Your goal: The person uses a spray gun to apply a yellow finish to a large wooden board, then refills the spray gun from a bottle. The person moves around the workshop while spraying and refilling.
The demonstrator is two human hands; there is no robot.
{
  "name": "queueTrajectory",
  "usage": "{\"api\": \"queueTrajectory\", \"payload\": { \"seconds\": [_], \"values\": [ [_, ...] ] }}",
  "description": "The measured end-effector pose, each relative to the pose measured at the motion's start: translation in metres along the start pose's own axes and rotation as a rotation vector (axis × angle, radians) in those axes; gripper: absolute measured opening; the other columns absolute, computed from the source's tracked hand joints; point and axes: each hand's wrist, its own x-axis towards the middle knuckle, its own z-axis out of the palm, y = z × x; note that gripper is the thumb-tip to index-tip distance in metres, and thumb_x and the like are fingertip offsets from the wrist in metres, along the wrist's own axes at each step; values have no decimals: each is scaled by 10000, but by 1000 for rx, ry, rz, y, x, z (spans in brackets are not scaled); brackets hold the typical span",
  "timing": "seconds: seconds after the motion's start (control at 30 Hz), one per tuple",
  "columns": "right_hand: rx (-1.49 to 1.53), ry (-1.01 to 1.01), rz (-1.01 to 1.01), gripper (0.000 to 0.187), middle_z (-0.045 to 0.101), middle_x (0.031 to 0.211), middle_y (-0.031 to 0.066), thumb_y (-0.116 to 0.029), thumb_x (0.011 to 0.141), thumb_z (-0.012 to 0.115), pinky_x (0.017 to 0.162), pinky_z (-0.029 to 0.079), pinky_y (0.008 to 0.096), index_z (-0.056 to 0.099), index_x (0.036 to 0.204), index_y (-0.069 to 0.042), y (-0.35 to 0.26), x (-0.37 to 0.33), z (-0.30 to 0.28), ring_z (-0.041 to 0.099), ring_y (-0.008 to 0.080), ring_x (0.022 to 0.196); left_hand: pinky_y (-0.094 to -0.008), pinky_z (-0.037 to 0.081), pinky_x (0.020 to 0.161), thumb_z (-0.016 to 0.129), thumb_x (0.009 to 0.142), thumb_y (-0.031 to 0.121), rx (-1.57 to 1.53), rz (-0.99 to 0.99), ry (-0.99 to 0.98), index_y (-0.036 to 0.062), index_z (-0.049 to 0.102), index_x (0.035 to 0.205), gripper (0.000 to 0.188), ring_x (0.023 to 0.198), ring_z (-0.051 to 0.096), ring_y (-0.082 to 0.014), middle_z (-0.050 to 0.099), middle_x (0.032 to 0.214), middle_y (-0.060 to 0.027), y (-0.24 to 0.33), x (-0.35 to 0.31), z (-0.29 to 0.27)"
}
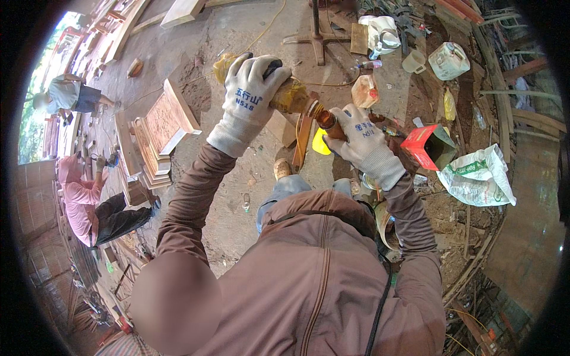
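Note:
My left hand (252, 98), in a pale work glove with dark fingertips, is wrapped round the middle of a yellow-brown plastic bottle (290, 98). That bottle lies tilted, its neck pointing right and slightly down. Its mouth meets, or nearly meets, the opening of a small amber-brown bottle (328, 122); whether they touch I cannot tell. Fingers of my gloved right hand (359, 133) close round this small bottle and hide its lower end. Just below the two necks shows a bright yellow object (321, 142), its kind unclear.
At right stand a red open box (420, 145), a white woven sack (478, 178), a whitish jug (449, 61) and an orange-tinted container (364, 91). Stacked wooden panels (157, 133) lie at left. Beyond them, one person in pink (80, 196) holds a tool; another person (70, 95) stands farther off.

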Motion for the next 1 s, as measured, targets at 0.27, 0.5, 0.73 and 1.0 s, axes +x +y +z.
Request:
{"api": "queueTrajectory", "payload": {
  "seconds": [0.27,0.5,0.73,1.0],
  "values": [
    [-3,-24,16,523,559,1171,142,-418,928,721,898,564,538,528,1354,-185,5,4,6,589,351,1180,-511,413,1155,826,710,102,18,20,-2,195,698,1190,506,1201,628,-284,643,1246,-30,-1,2,-2],
    [-10,-14,13,528,562,1182,137,-426,927,722,896,565,542,533,1360,-190,7,3,7,588,349,1191,-505,416,1157,814,709,84,25,33,29,201,710,1171,488,1193,630,-274,647,1233,-26,0,4,-5],
    [26,-13,6,516,558,1188,138,-428,926,717,883,558,556,535,1351,-199,8,1,8,582,352,1181,-500,424,1148,803,707,84,59,56,27,208,709,1177,495,1187,629,-272,647,1229,-25,-1,5,-8],
    [-3,-10,-3,525,549,1176,135,-422,926,714,884,555,560,524,1364,-204,9,1,11,572,353,1178,-502,422,1158,837,719,153,66,67,54,218,716,1177,478,1175,633,-269,646,1230,-19,-4,6,-8]
  ]
}}
